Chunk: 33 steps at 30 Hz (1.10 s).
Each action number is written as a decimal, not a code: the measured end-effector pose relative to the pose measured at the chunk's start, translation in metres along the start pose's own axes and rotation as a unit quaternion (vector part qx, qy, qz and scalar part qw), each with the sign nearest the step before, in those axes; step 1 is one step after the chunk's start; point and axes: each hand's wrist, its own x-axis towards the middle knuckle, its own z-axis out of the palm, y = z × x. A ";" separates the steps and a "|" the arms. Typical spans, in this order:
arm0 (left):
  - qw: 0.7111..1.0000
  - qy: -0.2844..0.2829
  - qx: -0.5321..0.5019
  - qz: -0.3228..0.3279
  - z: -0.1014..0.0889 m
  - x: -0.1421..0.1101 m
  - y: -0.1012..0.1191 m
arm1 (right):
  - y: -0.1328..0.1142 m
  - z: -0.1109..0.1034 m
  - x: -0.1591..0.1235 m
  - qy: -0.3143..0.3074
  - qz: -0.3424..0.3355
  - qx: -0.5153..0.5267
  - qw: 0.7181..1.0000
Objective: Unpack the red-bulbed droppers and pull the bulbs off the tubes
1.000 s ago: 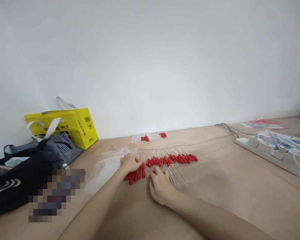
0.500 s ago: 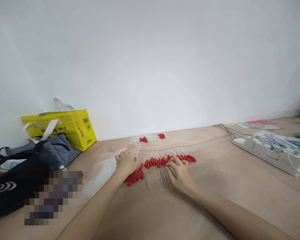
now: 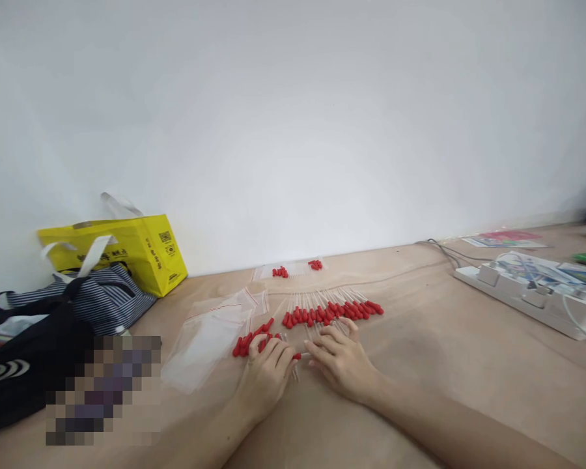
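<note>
My left hand (image 3: 267, 376) is closed on a red rubber bulb (image 3: 297, 356), whose end shows past the fingertips. Facing it, my right hand (image 3: 344, 363) pinches a thin clear dropper tube (image 3: 305, 355), and tube and bulb meet in the small gap between the hands. How far one sits in the other I cannot tell. Loose red bulbs (image 3: 239, 346) lie in a pile beyond my left hand, partly hidden by it. Beyond my right hand, a row of droppers with red bulbs (image 3: 332, 311) is fanned out, tubes pointing toward the wall. A few loose tubes lie partly under my hands.
Clear zip bags (image 3: 200, 342) lie flat at the left. Near the wall sits another bag with red bulbs (image 3: 280, 272). A yellow bag (image 3: 161, 260), a striped bag (image 3: 102, 299) and a black bag (image 3: 34, 365) crowd the left side. At right is a white power strip (image 3: 522, 299) with cables.
My left hand has come back from the zip bags toward me and now grips a bulb. My right hand has moved slightly nearer, bringing a tube against that bulb.
</note>
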 end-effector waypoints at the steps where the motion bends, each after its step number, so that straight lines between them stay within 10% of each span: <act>1: 1.000 0.008 -0.006 0.001 0.000 0.001 0.000 | -0.001 0.002 0.000 0.002 -0.004 -0.004 1.000; 25: 0.997 0.023 -0.043 0.052 0.004 -0.008 -0.007 | -0.005 -0.010 0.001 0.010 -0.029 0.016 0.999; 33: 0.991 0.000 -0.073 -0.113 -0.016 -0.004 -0.021 | 0.008 -0.011 -0.010 -0.039 0.111 0.032 0.993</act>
